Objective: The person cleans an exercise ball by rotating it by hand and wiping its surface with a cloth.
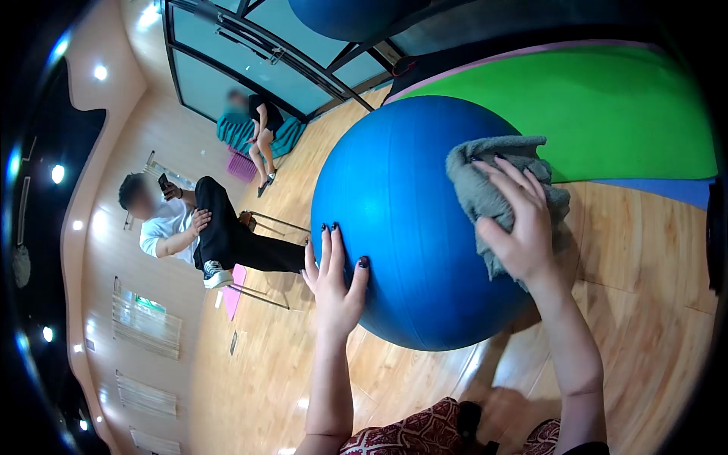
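A big blue exercise ball (402, 197) fills the middle of the head view, on the wooden floor. Against its left side rests my left hand (337, 292), fingers spread and nothing held. On the ball's right side, my right hand (519, 231) presses a grey-green cloth (474, 171), its fingers spread over the fabric. The cloth is bunched and drapes past the ball's edge. Part of it is hidden beneath my palm.
Green mats (607, 106) lie behind the ball at the right. A person (178, 227) in a white top sits on a chair at the left, holding a phone. Farther back, another person (262, 125) sits on teal stacked mats. Part of another ball (349, 15) shows at the top.
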{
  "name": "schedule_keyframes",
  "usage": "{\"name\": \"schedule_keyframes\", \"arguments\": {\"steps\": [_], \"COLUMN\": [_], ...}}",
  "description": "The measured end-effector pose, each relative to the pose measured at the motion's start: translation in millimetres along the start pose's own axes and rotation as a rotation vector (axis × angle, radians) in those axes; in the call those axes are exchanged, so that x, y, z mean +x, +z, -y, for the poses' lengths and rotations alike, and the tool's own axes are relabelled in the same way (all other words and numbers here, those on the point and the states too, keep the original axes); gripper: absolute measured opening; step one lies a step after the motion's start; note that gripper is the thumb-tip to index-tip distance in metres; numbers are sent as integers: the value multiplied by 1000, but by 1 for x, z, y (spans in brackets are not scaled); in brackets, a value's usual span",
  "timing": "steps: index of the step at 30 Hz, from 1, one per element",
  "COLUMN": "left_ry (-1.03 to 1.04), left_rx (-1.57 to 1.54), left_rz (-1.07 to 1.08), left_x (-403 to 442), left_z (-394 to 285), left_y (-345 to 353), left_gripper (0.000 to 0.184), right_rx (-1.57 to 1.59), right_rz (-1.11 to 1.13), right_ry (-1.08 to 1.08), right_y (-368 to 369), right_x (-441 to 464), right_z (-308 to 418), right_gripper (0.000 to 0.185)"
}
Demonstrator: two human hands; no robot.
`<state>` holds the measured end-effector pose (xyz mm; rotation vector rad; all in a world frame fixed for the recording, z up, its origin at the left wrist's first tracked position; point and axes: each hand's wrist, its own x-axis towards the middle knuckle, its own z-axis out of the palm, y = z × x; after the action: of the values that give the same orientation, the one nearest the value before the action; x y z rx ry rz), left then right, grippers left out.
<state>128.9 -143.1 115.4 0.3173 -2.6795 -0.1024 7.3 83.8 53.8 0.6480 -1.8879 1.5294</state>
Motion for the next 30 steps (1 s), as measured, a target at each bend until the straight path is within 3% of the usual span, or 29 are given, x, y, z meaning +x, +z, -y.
{"name": "schedule_keyframes", "arguments": {"steps": [3,9,12,15,18,20,21,23,27,30], "left_ry": [44,274,428,459,171,-74,-98,-334,-458,-273], "left_rx": [49,20,-74,-290,-298,-378,-409,-644,-776,-752], "left_rz": [-17,-41,11,-9,-140,-92,-104,35,91,75], "left_x": [-3,-8,-6,8,22,28,30,29,20,21], "left_z": [-18,-52,-69,-46,-1,35,59,96,69,52], "left_y": [-4,1,-2,-9,-9,19,46,92,87,85], "left_gripper": [64,68,72,77,77,69,69,68,67,68], "right_rx": [-110,-107,-238,-183,-53,31,112,164,149,29], "right_rz": [39,63,126,138,109,102,72,65,34,168], "right_ry": [-71,36,-36,59,104,141,247,344,311,257], "right_y": [-5,-33,-47,-60,-71,-72,-71,-71,-62,-40], "right_x": [-2,3,-2,-3,-10,-6,-4,3,35,68], "right_z": [12,11,27,29,4,10,16,26,50,71], "right_gripper": [44,50,52,52,50,49,46,43,38,39]}}
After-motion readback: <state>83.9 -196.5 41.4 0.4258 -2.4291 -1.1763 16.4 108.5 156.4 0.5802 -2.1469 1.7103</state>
